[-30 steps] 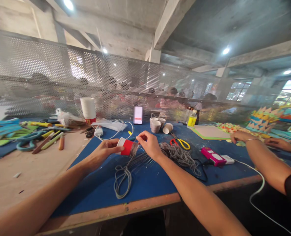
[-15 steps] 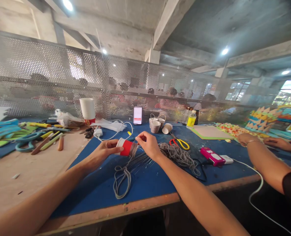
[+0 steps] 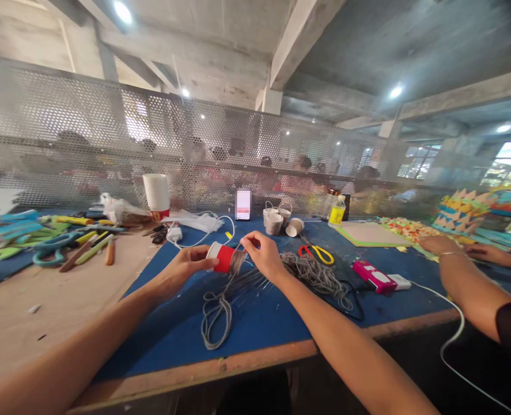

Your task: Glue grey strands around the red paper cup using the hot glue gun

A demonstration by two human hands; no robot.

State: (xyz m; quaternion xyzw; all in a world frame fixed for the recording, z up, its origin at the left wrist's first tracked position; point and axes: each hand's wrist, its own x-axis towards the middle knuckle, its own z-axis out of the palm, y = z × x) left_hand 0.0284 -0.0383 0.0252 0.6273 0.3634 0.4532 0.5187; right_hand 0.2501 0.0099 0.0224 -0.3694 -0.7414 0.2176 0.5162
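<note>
Blue-topped table, perforated grey metal screen behind; left hand grips red-and-white paper cup, right hand pinches stringy grey cord.

Co-worker's braceleted hand farther right

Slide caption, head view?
Left hand holds a red-and-white cup sideways; right hand is by grey strands at its end.
</note>
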